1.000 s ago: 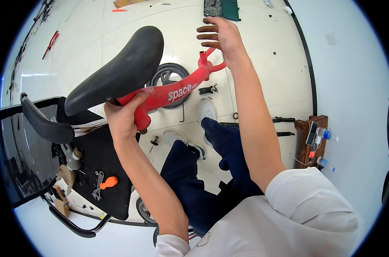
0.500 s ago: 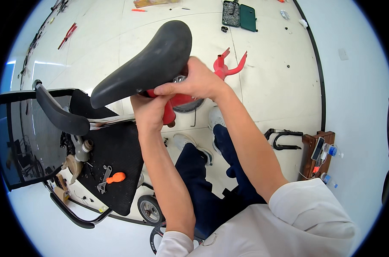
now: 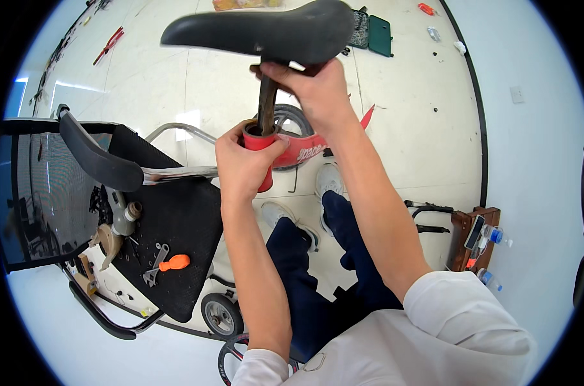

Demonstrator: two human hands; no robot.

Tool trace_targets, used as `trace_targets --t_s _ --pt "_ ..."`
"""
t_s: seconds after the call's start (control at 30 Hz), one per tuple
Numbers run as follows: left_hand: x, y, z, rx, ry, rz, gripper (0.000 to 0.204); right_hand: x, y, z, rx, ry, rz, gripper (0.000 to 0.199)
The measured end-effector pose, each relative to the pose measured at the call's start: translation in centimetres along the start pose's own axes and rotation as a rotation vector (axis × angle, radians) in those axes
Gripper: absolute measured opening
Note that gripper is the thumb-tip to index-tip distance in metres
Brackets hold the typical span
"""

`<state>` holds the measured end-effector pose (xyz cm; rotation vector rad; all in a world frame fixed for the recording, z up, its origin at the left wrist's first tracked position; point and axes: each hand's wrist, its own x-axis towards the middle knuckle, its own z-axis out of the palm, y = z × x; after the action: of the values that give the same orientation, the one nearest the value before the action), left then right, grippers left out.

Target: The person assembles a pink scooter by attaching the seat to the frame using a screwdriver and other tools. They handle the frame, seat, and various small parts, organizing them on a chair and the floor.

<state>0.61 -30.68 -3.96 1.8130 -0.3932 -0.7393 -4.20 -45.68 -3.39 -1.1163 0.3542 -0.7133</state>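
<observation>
Left hand (image 3: 243, 161) wraps red seat tube (image 3: 261, 154). Right hand (image 3: 314, 90) above it grips dark seat post (image 3: 267, 103) just under black saddle (image 3: 266, 32). Below: white glossy floor (image 3: 407, 128), black mesh chair (image 3: 170, 219) left of fingers.

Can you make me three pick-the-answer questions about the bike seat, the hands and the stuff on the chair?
1. Where does the orange-handled tool lie?
A. on the black chair seat
B. on the floor by the green case
C. in the right hand

2. What colour is the frame tube that the left hand grips?
A. blue
B. red
C. yellow

3. How is the black saddle held?
A. lying on the floor
B. resting on the chair
C. up in the air, its post entering the tube

Answers: 1 A, it rests on the chair. 2 B, the tube is red. 3 C, the right hand grips under it.
</observation>
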Motion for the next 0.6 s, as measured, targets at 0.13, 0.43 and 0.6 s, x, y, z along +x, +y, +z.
trace_targets --t_s 0.13,0.43,0.6 --pt "-0.7 -0.4 -0.5 0.017 0.006 0.037 0.03 1.6 -2.3 -2.7 0.084 0.178 -0.137 0.027" --pt "-3.5 0.8 -2.6 0.086 0.067 0.102 0.028 0.9 -0.1 -13.9 -0.061 0.41 -0.168 0.025" --pt "-4.6 0.3 -3.7 0.103 0.015 0.085 0.037 -0.1 2.9 -16.7 -0.134 0.421 -0.039 0.026"
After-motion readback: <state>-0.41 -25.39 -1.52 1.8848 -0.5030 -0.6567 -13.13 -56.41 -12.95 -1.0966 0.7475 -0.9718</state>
